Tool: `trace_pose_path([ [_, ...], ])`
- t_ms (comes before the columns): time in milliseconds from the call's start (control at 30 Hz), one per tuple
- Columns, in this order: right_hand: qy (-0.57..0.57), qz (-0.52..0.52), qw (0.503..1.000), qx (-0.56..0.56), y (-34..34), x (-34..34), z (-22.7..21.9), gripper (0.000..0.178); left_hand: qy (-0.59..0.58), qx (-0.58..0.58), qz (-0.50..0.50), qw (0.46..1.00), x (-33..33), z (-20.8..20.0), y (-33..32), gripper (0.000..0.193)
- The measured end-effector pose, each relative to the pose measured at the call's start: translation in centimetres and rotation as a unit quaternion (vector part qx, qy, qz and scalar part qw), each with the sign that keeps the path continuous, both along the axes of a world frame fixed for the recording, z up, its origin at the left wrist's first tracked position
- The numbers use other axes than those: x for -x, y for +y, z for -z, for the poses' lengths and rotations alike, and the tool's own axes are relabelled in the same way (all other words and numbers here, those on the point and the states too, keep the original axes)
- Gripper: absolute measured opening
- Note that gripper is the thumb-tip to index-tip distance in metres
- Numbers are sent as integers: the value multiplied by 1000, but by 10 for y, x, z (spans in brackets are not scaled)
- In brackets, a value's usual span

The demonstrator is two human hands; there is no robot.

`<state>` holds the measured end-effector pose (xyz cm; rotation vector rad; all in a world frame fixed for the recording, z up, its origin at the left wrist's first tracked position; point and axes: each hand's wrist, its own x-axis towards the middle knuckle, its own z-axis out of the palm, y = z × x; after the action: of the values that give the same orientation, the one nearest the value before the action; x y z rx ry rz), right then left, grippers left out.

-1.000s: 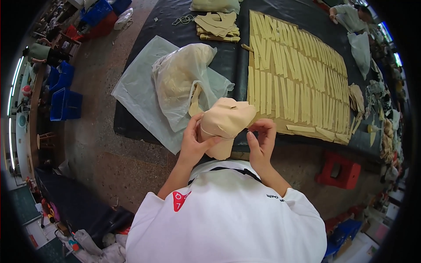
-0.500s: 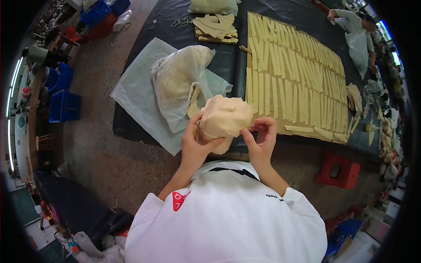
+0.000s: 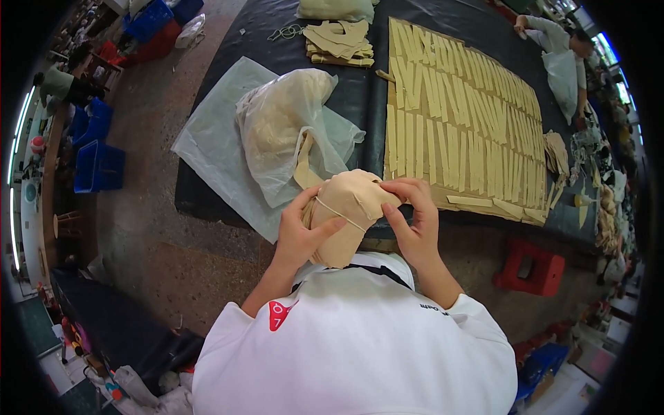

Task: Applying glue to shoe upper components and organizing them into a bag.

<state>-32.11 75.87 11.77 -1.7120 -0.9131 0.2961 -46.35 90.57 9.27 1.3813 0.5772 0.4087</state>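
Note:
A bundle of thin beige cut pieces, which look like leather, hangs between my hands above the table's near edge. A pale band or cord runs round it. My left hand is wrapped about the bundle's left side, its thumb lying across the front. At the upper right, my right hand pinches the edge of the bundle's outer pieces between thumb and fingers. A translucent plastic bag filled with beige pieces sits just beyond, a beige strip sticking out of its mouth.
Rows of beige strips lie on a brown board across the dark table. Behind the bag is a stack of cut pieces. A red stool stands at right, blue crates at left. Another person works at the far right.
The bundle has tipped and come lower, nearer my body, so the band across its front now shows. My right hand has shifted to grip the bundle's upper right edge.

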Motion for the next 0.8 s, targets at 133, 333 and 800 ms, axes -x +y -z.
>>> trace_pose_path([
  [133, 9, 18, 1000, -16, 1, 4, 0, 23, 1, 51, 17, 999, 3, 1, 2, 54],
  [333, -16, 34, 999, -31, 3, 5, 1, 26, 28, 57, 26, 998, 3, 5, 4, 50],
  [800, 217, 4, 974, -65, -2, -3, 17, 79, -214, 532, 26, 819, -1, 32, -4, 53],
])
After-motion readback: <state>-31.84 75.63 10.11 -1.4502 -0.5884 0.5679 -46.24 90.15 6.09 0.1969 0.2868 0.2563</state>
